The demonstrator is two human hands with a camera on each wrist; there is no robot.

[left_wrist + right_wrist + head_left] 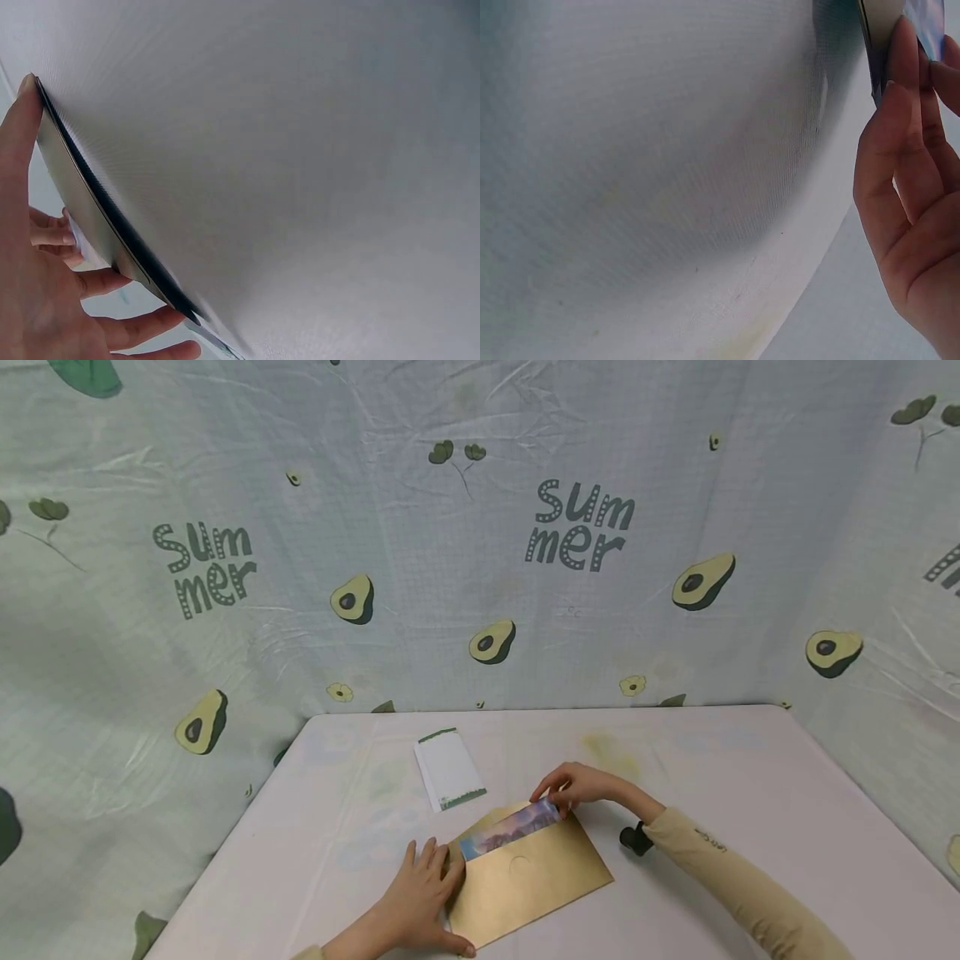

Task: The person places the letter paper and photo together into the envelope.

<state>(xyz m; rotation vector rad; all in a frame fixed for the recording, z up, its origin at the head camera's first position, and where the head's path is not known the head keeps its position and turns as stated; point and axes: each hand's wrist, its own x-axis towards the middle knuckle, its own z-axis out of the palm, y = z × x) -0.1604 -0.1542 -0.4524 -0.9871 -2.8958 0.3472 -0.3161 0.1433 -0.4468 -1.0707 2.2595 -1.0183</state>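
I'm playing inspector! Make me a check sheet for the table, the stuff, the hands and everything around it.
Surface: pale table, yellowish patch towards the back.
Job's things: gold envelope, colourful card poking from its opening.
Clutter: white paper with green ends, behind the envelope.
Hands: left hand touches the envelope's left edge; right hand pinches the colourful card's right end.
Cables: nothing seen.
Surroundings: pale backdrop with avocado and "summer" prints.

Head view evenly lit; wrist views greyer.
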